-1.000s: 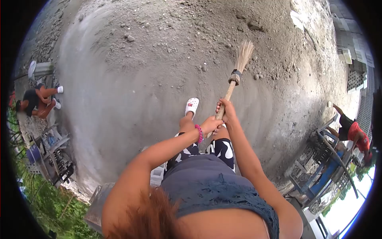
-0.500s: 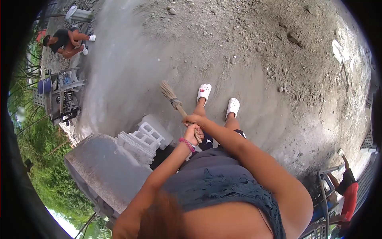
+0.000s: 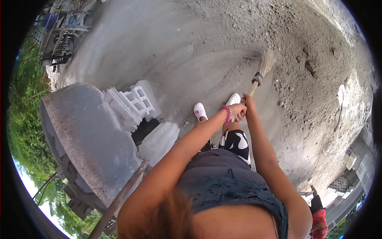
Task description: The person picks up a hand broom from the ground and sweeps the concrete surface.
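A stick broom (image 3: 266, 64) reaches out ahead of me to the right, its bristles spread on the dusty ground beside loose gravel. Both of my hands are wrapped round its wooden handle. My left hand (image 3: 238, 110), with a pink bracelet at the wrist, grips close to the handle's end. Just above it my right hand (image 3: 249, 104) is closed on the handle, nearer the dark binding. Curved sweep marks show in the dust to the left of the bristles. My feet, in white clogs (image 3: 200, 112), stand below the hands.
On the left are a large grey metal sheet (image 3: 85, 131), stacked concrete blocks (image 3: 137, 101) and a pale sack-like lump (image 3: 160, 139). Rubble and stones (image 3: 294, 44) cover the ground at upper right. A person in red (image 3: 319, 219) is at lower right. A cluttered rack (image 3: 65, 36) stands upper left.
The broom has swung from the left of my feet over to the right, both hands moving with it and still gripping. My view has shifted, and the seated person at upper left is almost entirely out of sight.
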### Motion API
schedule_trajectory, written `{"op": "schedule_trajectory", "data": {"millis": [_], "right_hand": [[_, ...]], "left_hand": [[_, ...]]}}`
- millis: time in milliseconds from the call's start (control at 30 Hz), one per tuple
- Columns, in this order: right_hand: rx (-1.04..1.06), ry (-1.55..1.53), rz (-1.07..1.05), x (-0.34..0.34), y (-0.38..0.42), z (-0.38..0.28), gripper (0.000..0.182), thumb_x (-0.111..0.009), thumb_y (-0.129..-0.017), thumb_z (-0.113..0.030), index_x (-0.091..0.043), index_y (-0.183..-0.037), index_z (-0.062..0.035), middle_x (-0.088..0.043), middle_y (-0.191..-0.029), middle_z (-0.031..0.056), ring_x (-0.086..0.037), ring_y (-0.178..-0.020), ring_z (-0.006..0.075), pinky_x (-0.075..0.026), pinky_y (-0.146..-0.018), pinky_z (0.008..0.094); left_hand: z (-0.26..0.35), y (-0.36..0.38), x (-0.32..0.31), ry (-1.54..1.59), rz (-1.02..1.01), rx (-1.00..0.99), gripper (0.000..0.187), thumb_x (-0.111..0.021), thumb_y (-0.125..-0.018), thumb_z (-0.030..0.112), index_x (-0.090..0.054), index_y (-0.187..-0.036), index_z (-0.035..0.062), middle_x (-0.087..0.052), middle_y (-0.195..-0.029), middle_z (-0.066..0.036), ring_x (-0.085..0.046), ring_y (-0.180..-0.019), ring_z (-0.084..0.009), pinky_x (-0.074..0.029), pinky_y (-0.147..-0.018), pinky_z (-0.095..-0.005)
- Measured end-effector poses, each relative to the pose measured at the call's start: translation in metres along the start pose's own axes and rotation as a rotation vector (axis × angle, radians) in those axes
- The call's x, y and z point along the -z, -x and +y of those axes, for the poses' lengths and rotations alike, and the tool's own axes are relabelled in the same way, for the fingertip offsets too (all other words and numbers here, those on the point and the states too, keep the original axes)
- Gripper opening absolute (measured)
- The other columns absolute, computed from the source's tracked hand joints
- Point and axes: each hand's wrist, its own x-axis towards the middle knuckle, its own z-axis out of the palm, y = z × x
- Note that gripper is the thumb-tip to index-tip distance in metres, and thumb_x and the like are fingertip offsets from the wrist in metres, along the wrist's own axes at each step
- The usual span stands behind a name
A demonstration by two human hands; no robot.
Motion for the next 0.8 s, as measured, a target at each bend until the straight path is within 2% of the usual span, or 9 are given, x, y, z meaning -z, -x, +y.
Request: {"op": "schedule_trajectory", "data": {"millis": [100,167,367,500,600,667,700,767,800], "right_hand": [[0.102,-0.044,0.059,-0.071,0.034,0.029,0.008,-0.047,-0.066,-0.004,-0.041,-0.065,-0.0005,-0.042,-0.053,0.0072,-0.042,-0.043,0.0161,-0.037,-0.038,0.0297],[0.138,-0.002,-0.050,-0.115,0.077,0.055,0.007,-0.047,-0.063,-0.002,-0.041,-0.061,0.0017,-0.042,-0.050,0.0080,-0.044,-0.040,0.0169,-0.037,-0.035,0.0296],[-0.155,0.500,-0.731,-0.221,0.104,0.165,0.009,-0.052,-0.066,-0.004,-0.042,-0.065,-0.0029,-0.044,-0.053,0.0053,-0.042,-0.041,0.0150,-0.037,-0.037,0.0297],[-0.195,0.834,-0.841,-0.285,0.085,0.229,0.013,-0.054,-0.069,-0.012,-0.046,-0.067,-0.0014,-0.045,-0.051,0.0042,-0.045,-0.043,0.0150,-0.038,-0.039,0.0277],[-0.163,1.096,-0.777,-0.294,0.065,0.232,0.016,-0.055,-0.069,-0.014,-0.047,-0.070,-0.0001,-0.047,-0.053,0.0050,-0.046,-0.044,0.0151,-0.039,-0.040,0.0275],[-0.225,1.018,-0.586,-0.260,0.043,0.215,0.016,-0.054,-0.069,-0.013,-0.047,-0.074,0.0010,-0.047,-0.056,0.0053,-0.044,-0.043,0.0143,-0.039,-0.040,0.0274],[-0.307,0.596,-0.537,-0.229,0.032,0.209,0.017,-0.052,-0.070,-0.009,-0.045,-0.084,-0.0011,-0.046,-0.056,0.0057,-0.042,-0.041,0.0135,-0.039,-0.039,0.0273],[-0.187,0.420,-0.388,-0.176,0.032,0.177,0.062,-0.049,-0.071,-0.002,-0.017,-0.123,-0.0142,-0.046,-0.059,0.0064,-0.043,-0.043,0.0143,-0.038,-0.037,0.0282],[-0.119,0.417,-0.370,-0.154,0.030,0.162,0.071,-0.051,-0.068,-0.001,-0.011,-0.125,-0.0182,-0.047,-0.060,0.0080,-0.045,-0.044,0.0164,-0.039,-0.036,0.0297]], "left_hand": [[0.001,0.069,0.057,-0.277,0.040,-0.057,0.009,-0.042,-0.065,0.008,-0.035,-0.060,0.0075,-0.035,-0.049,0.000,-0.028,-0.033,-0.0035,-0.019,-0.025,-0.0162],[-0.030,0.120,0.080,-0.127,0.101,-0.164,0.009,-0.042,-0.066,0.008,-0.035,-0.060,0.0077,-0.034,-0.050,0.001,-0.028,-0.033,-0.0035,-0.020,-0.026,-0.0167],[-0.118,0.198,0.134,0.347,0.390,-0.570,0.016,-0.044,-0.067,0.006,-0.034,-0.055,0.0101,-0.032,-0.048,0.004,-0.027,-0.033,-0.0031,-0.020,-0.029,-0.0175],[-0.119,0.213,0.187,0.533,0.599,-0.648,0.018,-0.046,-0.070,0.008,-0.035,-0.055,0.0110,-0.030,-0.045,0.005,-0.027,-0.034,-0.0024,-0.021,-0.029,-0.0173],[-0.113,0.198,0.224,0.610,0.468,-0.574,0.017,-0.046,-0.071,0.010,-0.037,-0.056,0.0107,-0.030,-0.044,0.005,-0.027,-0.033,-0.0024,-0.021,-0.029,-0.0169],[-0.102,0.178,0.211,0.453,0.436,-0.464,0.018,-0.044,-0.072,0.009,-0.038,-0.055,0.0109,-0.032,-0.045,0.005,-0.030,-0.034,-0.0023,-0.024,-0.030,-0.0167],[-0.099,0.153,0.196,0.387,0.500,-0.423,0.015,-0.044,-0.071,0.007,-0.041,-0.057,0.0078,-0.035,-0.045,0.003,-0.032,-0.034,-0.0041,-0.027,-0.031,-0.0189],[-0.102,0.116,0.162,0.202,0.470,-0.445,0.007,-0.046,-0.068,0.005,-0.043,-0.063,0.0031,-0.038,-0.046,-0.002,-0.036,-0.034,-0.0106,-0.029,-0.032,-0.0244],[-0.100,0.112,0.143,0.125,0.457,-0.442,0.006,-0.047,-0.068,0.006,-0.042,-0.064,0.0036,-0.038,-0.048,-0.002,-0.035,-0.035,-0.0104,-0.028,-0.032,-0.0247]]}}
